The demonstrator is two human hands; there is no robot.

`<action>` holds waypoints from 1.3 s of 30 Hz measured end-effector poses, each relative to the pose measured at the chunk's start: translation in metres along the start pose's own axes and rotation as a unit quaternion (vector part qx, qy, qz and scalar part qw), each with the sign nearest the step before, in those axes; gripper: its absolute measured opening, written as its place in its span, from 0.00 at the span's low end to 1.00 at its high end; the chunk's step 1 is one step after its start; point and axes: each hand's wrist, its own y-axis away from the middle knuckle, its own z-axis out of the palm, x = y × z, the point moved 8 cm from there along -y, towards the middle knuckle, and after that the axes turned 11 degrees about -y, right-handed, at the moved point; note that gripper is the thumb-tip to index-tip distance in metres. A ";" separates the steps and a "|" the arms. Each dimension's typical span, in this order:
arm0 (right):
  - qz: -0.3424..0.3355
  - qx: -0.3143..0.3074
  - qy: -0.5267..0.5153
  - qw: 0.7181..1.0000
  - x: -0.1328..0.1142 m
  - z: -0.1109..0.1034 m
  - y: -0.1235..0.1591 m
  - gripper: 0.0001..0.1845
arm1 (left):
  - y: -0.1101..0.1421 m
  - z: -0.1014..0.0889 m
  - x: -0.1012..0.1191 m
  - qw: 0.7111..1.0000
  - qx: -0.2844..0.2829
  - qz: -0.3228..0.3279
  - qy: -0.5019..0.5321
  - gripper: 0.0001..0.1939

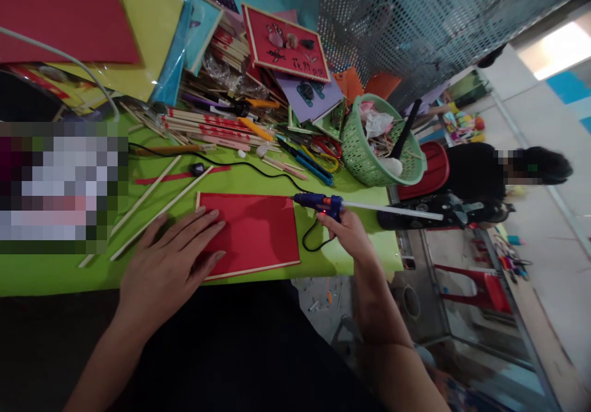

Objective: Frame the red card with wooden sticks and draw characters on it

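A red rectangular sheet lies on the green table top, with pale wooden strips along its left, right and near edges. My left hand rests flat on the sheet's left side, fingers stretched out. In my right hand is a blue hot glue gun, a long white glue stick poking out of its back. Its nozzle is at the sheet's far right corner, and a small red light glows on it. Two loose wooden sticks lie left of the sheet, beside a dark stone.
Behind the sheet are bundled sticks, scissors and a framed red picture. A green basket of scraps stands at the back right. The glue gun's black cord crosses the table. Another person sits beyond the right end.
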 end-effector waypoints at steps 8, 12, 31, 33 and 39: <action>-0.001 -0.009 0.004 1.000 -0.006 0.006 -0.001 0.24 | 0.002 0.002 -0.001 1.000 -0.005 -0.001 0.000 0.28; -0.002 0.002 0.007 1.000 -0.005 0.001 0.001 0.23 | 0.002 0.003 -0.001 1.000 -0.006 0.003 -0.006 0.28; -0.002 0.015 -0.002 1.000 0.000 -0.003 0.002 0.24 | 0.001 0.002 -0.001 1.000 -0.014 -0.010 0.002 0.28; 0.001 0.012 -0.008 1.000 0.000 -0.001 0.003 0.25 | 0.001 0.003 -0.001 1.000 -0.017 -0.010 0.001 0.28; -0.003 -0.004 -0.021 1.000 -0.005 0.008 0.002 0.25 | 0.000 0.001 0.001 1.000 -0.011 0.000 -0.005 0.27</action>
